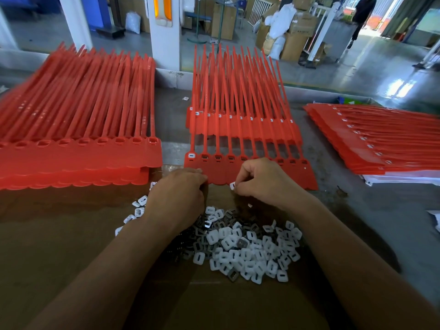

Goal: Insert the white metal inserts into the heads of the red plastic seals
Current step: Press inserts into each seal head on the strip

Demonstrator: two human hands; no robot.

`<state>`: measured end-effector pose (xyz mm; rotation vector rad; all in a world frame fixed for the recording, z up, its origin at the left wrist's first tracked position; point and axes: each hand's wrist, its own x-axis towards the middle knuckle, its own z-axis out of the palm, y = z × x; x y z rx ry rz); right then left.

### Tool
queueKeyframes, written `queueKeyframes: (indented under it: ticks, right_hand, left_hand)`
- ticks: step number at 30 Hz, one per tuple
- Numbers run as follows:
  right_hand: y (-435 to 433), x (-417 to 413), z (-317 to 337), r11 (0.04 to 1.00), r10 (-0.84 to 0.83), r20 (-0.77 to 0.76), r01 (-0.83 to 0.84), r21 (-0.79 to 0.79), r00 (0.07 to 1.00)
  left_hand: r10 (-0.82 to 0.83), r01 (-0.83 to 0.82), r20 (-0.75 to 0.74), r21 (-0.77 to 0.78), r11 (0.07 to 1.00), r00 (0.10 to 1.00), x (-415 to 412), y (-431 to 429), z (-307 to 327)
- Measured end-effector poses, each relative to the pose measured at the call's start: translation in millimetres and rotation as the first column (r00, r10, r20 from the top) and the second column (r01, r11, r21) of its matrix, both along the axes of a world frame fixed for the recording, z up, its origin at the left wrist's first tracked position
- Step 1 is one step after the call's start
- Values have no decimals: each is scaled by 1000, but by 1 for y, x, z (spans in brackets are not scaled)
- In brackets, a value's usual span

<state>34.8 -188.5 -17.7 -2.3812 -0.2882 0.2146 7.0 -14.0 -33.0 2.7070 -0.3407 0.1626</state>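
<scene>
A strip of joined red seals point(297, 173) lies flat in front of me, heads in a row. Its leftmost head point(191, 155) holds a white insert; the other heads look dark and hollow. A heap of white inserts point(247, 253) lies on brown cardboard below my hands. My right hand point(264, 179) pinches one white insert point(232, 186) at the strip's near edge. My left hand point(177, 196) is curled, knuckles up, at the strip's left near corner; its fingertips are hidden, so what it holds cannot be seen.
A tall stack of red seal strips point(78, 148) with hollow heads sits at left. Behind the flat strip, more strips point(242, 125) carry white inserts. Another stack point(381, 144) lies at right. A person walks on the factory floor far behind.
</scene>
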Motion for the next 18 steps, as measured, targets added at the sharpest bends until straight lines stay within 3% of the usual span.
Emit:
queueKeyframes:
  ticks: [13, 18]
  right_hand:
    - [8, 3, 3, 985, -10, 15, 12, -172, 1000]
    - [9, 6, 2, 991, 32, 10, -30, -132, 999]
  left_hand:
    - [-11, 11, -2, 1, 1000, 1000, 0, 0, 2]
    - [-15, 15, 4, -7, 1000, 1000, 0, 0, 2]
